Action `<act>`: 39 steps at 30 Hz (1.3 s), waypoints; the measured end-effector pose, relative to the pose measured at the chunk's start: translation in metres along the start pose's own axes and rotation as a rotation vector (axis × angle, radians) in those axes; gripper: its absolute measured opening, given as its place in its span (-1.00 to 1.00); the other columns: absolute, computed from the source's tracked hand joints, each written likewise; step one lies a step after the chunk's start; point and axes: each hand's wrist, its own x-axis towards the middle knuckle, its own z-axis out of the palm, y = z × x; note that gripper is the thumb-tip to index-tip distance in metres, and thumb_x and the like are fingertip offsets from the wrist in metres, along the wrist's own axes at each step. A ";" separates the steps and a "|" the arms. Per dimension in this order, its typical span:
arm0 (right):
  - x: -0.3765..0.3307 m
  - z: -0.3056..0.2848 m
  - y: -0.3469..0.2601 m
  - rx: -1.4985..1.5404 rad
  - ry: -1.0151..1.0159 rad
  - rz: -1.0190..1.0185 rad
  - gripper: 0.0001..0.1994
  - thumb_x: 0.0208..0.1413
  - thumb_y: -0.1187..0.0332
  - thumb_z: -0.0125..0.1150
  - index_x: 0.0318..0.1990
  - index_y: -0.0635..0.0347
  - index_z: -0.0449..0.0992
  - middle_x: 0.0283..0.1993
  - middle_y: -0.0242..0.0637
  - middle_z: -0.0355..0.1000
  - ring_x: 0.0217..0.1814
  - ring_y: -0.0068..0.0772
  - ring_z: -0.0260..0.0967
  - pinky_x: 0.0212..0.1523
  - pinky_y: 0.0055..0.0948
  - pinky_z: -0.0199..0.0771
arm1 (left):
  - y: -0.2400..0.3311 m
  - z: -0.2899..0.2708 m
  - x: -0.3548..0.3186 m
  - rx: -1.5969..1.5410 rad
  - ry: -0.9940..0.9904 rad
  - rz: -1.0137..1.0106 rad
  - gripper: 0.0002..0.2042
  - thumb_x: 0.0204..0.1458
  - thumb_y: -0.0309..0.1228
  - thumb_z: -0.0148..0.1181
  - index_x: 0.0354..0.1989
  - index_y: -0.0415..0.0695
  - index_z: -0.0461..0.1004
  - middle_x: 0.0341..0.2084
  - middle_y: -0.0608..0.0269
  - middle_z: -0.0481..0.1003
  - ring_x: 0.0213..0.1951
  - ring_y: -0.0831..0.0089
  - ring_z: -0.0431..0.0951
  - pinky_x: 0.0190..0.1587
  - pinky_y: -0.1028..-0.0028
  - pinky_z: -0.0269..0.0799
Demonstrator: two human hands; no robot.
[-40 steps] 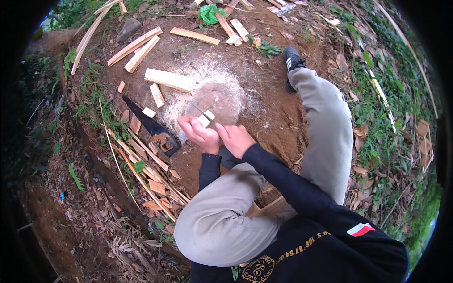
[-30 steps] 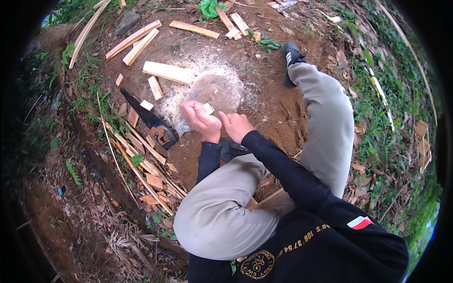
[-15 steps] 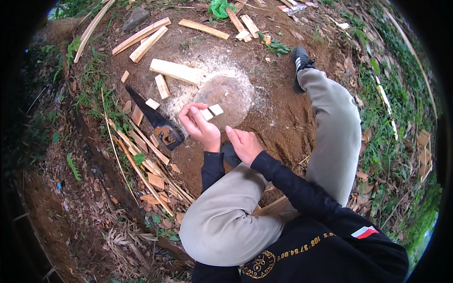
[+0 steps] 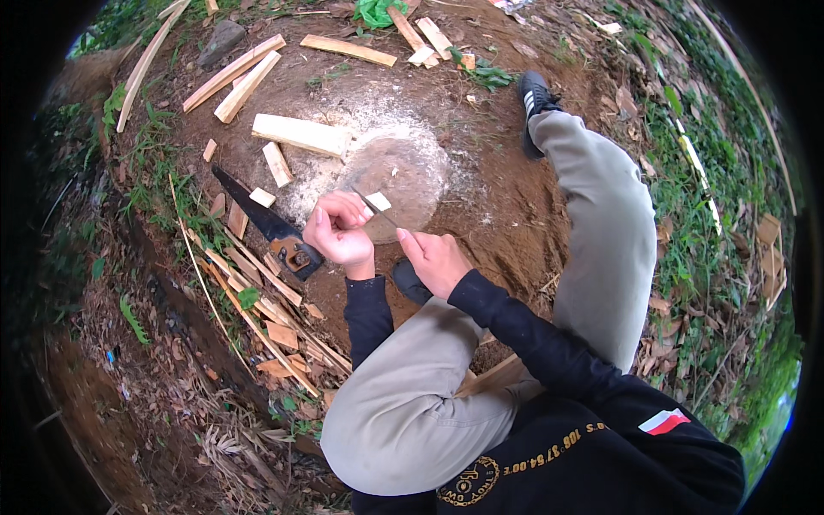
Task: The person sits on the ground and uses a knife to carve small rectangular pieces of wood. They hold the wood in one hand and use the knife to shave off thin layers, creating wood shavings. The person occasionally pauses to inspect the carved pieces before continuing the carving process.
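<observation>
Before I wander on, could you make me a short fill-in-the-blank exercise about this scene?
1. The dark-bladed, brown-handled handsaw lies to the ____ of the bare left hand.
2. The small pale rectangular block by that hand's fingers is made of ____.
3. The crumpled plastic bag at the top is ____.
4. The dark shoe ahead has ____ stripes.

Missing words: left; wood; green; white.

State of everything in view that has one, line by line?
Left hand: curled around small wood block, grip partly hidden
Right hand: closed on thin blade
Thin blade: slanted across, close against the block
Small wood block: held, partly hidden
Handsaw: lying on the ground, unheld
Thick wood piece: lying down
Green plastic: crumpled, cut by frame edge
</observation>
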 end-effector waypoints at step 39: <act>0.024 0.017 -0.004 -0.207 -0.017 -0.232 -0.52 0.34 0.12 -0.14 -0.44 0.34 0.52 -0.39 0.15 0.47 -0.33 0.24 0.45 -0.24 0.06 0.47 | -0.004 0.028 -0.019 0.082 0.354 0.090 -0.50 0.33 -0.19 -0.31 -0.75 -0.03 0.06 -0.86 0.34 0.05 -0.78 0.52 0.06 -0.63 0.53 0.08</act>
